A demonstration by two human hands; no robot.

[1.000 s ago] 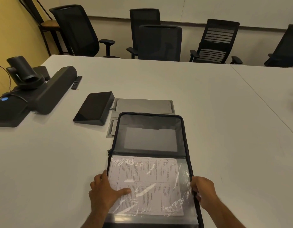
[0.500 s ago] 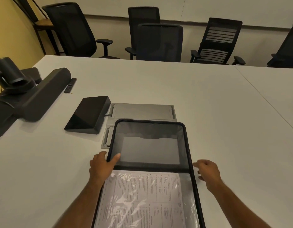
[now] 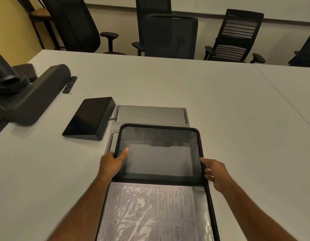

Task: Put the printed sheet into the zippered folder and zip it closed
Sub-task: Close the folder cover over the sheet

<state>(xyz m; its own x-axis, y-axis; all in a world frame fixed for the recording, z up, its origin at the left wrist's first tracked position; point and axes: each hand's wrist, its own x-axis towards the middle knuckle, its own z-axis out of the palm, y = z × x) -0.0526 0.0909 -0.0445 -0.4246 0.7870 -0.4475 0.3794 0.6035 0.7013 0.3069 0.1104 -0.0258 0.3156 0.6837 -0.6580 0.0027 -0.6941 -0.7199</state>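
Gripping zippered folder's (image 3: 159,178) far flap with left hand (image 3: 111,164), right hand (image 3: 214,171) loosely at opposite edge — folding evenly over printed sheet (image 3: 150,213) sleeved in near half — zipper clear.

The zippered folder (image 3: 159,171) lies open on the table (image 3: 220,110) — its far half between the fingers of the left hand (image 3: 110,164) and right hand (image 3: 215,173), the printed sheet (image 3: 150,213) in the near half — and beyond the left fingers sits a tablet (image 3: 89,118).
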